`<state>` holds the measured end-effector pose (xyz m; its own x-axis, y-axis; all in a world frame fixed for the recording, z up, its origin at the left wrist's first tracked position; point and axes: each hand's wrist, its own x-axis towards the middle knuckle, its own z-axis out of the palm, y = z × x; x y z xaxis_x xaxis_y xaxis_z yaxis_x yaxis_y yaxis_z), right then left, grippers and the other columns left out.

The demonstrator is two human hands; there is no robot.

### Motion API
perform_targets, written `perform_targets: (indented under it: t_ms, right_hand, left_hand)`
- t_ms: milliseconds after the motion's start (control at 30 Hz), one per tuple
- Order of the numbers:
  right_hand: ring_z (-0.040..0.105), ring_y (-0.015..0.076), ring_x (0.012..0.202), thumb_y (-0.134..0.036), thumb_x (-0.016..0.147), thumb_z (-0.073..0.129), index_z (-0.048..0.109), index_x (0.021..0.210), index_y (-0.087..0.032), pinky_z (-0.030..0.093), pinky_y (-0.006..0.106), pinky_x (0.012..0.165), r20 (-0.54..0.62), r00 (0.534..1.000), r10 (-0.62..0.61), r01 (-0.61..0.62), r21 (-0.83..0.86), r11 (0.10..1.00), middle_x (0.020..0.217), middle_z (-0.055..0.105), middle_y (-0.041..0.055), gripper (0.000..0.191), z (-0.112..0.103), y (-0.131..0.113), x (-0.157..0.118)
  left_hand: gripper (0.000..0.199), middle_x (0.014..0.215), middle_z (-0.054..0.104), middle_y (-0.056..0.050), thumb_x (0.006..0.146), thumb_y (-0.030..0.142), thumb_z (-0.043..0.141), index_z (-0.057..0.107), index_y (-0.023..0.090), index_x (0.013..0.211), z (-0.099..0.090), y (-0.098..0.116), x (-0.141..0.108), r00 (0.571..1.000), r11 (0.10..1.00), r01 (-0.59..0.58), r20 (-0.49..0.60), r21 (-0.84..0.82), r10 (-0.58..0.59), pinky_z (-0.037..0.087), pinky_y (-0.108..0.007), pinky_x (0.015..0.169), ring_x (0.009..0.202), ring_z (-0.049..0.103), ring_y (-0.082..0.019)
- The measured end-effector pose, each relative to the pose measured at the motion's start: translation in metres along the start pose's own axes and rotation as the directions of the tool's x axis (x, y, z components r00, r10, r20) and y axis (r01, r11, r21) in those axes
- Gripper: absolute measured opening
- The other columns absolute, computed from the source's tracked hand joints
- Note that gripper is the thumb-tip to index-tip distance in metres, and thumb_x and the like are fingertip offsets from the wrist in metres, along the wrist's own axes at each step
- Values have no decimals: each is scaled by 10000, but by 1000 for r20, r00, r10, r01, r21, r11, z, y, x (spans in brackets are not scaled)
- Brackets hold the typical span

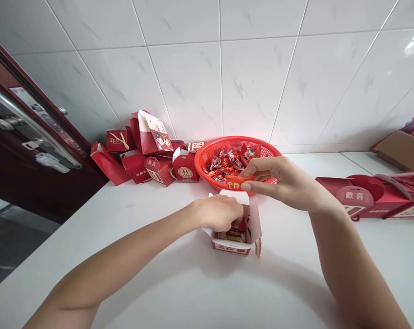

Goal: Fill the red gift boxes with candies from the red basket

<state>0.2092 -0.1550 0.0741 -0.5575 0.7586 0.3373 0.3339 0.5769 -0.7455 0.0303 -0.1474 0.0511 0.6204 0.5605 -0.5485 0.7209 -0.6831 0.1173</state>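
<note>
An open red-and-white gift box (231, 246) stands on the white table, its flaps up and several wrapped sweets (235, 235) inside. My left hand (224, 213) reaches into it with curled fingers; the fingertips are hidden, and a bit of red wrapper shows beside them. Between the thumb and fingers of my right hand (277, 183) is a red wrapped candy (237, 182) with gold lettering, held above the near rim of a red plastic basket (202, 157). Many wrapped candies (224, 163) lie in that basket, behind the box.
Several red gift boxes (159, 170) are heaped at the back left against the tiled wall (186, 91). More red boxes (381, 196) stand in a row at the right. Behind them is a brown cardboard box (404, 148). A dark door (29, 160) with keys is at the left.
</note>
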Motion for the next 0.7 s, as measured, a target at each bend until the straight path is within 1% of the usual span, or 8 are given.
perform_targets:
  t_ms: [100, 200, 300, 400, 467, 533, 600, 700]
  right_hand:
    - [601, 158, 734, -316, 947, 658, 651, 803, -181, 498, 297, 684, -1, 1000, 1, -1, -24, 1000, 782, 660, 23, 197, -2, -1, -2]
    - [587, 150, 713, -330, 930, 679, 611, 746, -188, 493, 291, 673, -7, 1000, 17, -17, -53, 998, 738, 634, 8, 242, -7, 0, -6]
    - [584, 142, 675, -346, 890, 717, 577, 693, -193, 483, 281, 643, 31, 997, 64, -62, -59, 996, 678, 611, -9, 286, -12, 2, -7]
    - [618, 151, 683, -358, 867, 724, 612, 724, -189, 479, 276, 621, 95, 989, 114, -112, -28, 993, 704, 662, 4, 247, -12, 5, -5]
    - [625, 151, 694, -319, 868, 704, 632, 758, -189, 473, 271, 617, 130, 983, 130, -128, -24, 991, 732, 684, 8, 185, -9, 6, -2]
    - [627, 150, 711, -261, 865, 684, 641, 783, -190, 477, 268, 629, 160, 977, 144, -140, -35, 989, 754, 692, 7, 116, -5, 8, 0]
    - [626, 150, 727, -203, 866, 657, 645, 799, -188, 477, 264, 640, 189, 969, 161, -151, -64, 986, 772, 692, 8, 70, 0, 9, 2]
    - [611, 137, 732, -108, 854, 626, 641, 806, -185, 442, 246, 631, 236, 956, 174, -138, -160, 977, 798, 694, 4, 92, 8, 10, 6]
  left_hand:
    - [236, 791, 735, -80, 769, 26, 561, 740, 175, 809, -1, -6, -6, 998, 1000, -12, 58, -9, 12, 371, -312, 520, 630, 640, -220]
    - [307, 905, 784, -65, 880, 75, 488, 773, 192, 885, -4, -22, -24, 985, 979, -95, -161, -178, 66, 473, -294, 639, 797, 711, -214]
    - [310, 1148, 788, -50, 951, 198, 515, 759, 216, 1142, -6, -41, -43, 891, 872, -229, -453, -432, 10, 548, -296, 875, 1064, 717, -214]
    - [340, 1193, 774, -65, 937, 321, 599, 726, 211, 1232, -2, -50, -51, 824, 766, -344, -566, -543, -31, 568, -331, 935, 1106, 711, -228]
    - [360, 1225, 757, -68, 911, 392, 648, 724, 217, 1216, 2, -51, -51, 787, 774, -326, -609, -543, -96, 566, -354, 950, 1116, 703, -243]
    - [342, 1199, 753, -66, 901, 456, 655, 732, 221, 1137, 7, -51, -49, 760, 824, -203, -615, -529, -208, 568, -363, 907, 1079, 705, -256]
    - [309, 1097, 760, -58, 907, 477, 626, 719, 220, 1053, 10, -52, -48, 782, 852, -57, -554, -520, -286, 560, -343, 802, 986, 712, -252]
    - [234, 996, 739, -31, 879, 384, 617, 682, 222, 1034, 12, -55, -49, 872, 877, 23, -419, -480, -252, 501, -290, 676, 875, 692, -217]
